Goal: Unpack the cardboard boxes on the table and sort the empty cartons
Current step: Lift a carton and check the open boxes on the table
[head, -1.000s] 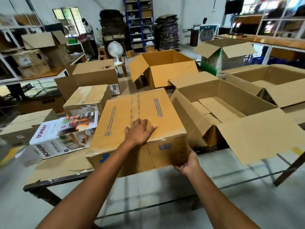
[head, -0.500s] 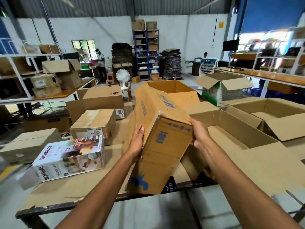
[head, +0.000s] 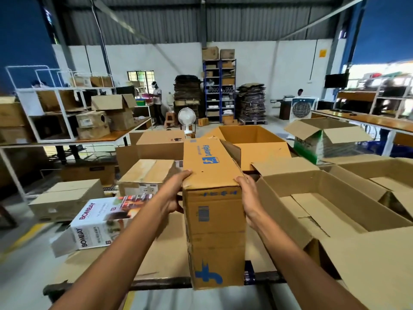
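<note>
1. A tall brown carton [head: 213, 222] printed with blue Flipkart markings stands on end at the near edge of the bench [head: 156, 260], its lower end at or just past that edge (whether it rests on the bench or is carried by the hands, I cannot tell).
2. The left hand [head: 173, 195] presses flat against the carton's left side near the top corner, fingers wrapped over the upper edge.
3. The right hand [head: 249, 198] clasps the opposite side at the same height, thumb on the top face, so the carton is squeezed between both palms.
4. The carton's far end shows a loose flap standing partly open.
5. To the right, a large opened box [head: 335, 211] lies along the bench's right side, flaps spread, one flap hanging over the near edge.
6. Toward the left near corner lies a white printed box marked BOMBAY [head: 100, 222], on its side.
7. Behind it sit closed brown boxes [head: 145, 175], and at the far edge an open orange-brown carton [head: 252, 139].
8. A small white fan [head: 186, 119] stands beyond the bench.
</note>
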Tool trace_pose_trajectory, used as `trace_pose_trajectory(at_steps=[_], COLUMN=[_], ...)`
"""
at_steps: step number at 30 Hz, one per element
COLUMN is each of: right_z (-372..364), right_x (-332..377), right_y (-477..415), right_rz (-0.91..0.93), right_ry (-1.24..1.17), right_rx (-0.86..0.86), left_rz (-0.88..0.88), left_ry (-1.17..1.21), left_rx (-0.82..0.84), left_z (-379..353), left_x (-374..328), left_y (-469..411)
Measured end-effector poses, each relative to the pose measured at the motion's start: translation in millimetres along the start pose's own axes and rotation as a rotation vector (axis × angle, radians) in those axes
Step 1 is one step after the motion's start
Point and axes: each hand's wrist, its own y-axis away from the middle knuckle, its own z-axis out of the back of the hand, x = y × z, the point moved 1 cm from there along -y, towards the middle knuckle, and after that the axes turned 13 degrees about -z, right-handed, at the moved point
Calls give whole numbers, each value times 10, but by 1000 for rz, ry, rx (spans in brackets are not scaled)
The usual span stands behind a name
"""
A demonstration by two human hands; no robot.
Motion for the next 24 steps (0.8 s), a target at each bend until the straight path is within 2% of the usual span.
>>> trace_pose_trajectory(at_steps=[4, 7, 11, 15, 18, 24], right_z=[-54, -121, -214, -110, -68, -151], right_x=[20, 255, 447, 201, -179, -625], right_y=[-74, 78, 276, 283, 204, 117], right_rz=[14, 65, 158, 214, 304, 118], right_ry=[19, 107, 395, 644, 935, 1215], right_rx=[82, 94, 86, 93, 88, 58], left_rz=[22, -28, -40, 94, 179, 258], left_ry=[163, 301, 502, 636, 581, 186], left_rx=[-9, -14, -17, -48, -92, -95], left_z=[34, 69, 119, 295, 460, 596], left_x=[53, 79, 309, 841, 1189, 1486], left_y=[4, 77, 143, 196, 266, 361])
